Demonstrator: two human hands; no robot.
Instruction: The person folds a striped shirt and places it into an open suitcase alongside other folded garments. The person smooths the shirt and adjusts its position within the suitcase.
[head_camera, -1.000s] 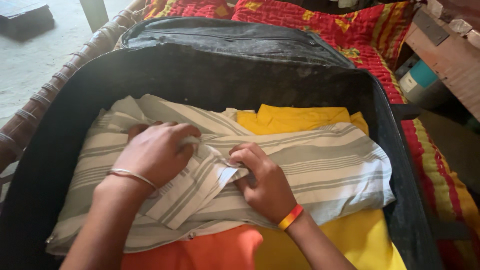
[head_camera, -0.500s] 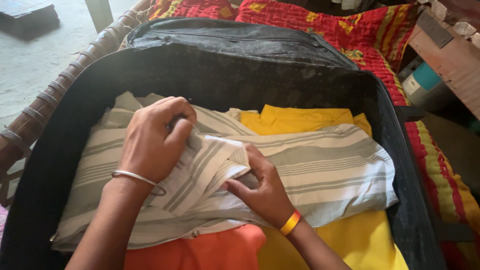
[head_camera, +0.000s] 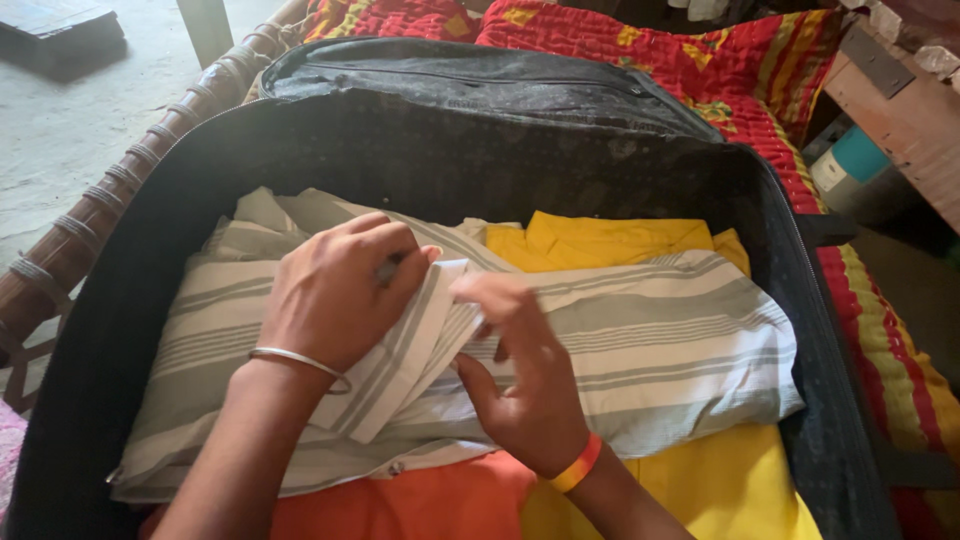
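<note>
folded grey-and-white striped shirt (head_camera: 640, 340), creased, atop suitcase (head_camera: 450, 160).

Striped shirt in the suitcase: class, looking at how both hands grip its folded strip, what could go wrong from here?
1. The left hand and right hand pinch only a narrow strip of the striped shirt, so the fold may slip loose.
2. Pulling could bunch the shirt and drag the yellow cloth and orange cloth beneath it.

The left hand (head_camera: 335, 295) now lays the grey-and-white striped cotton shirt's (head_camera: 650, 340) raised flap flatter, the right hand (head_camera: 520, 375) sliding up beside it.
</note>
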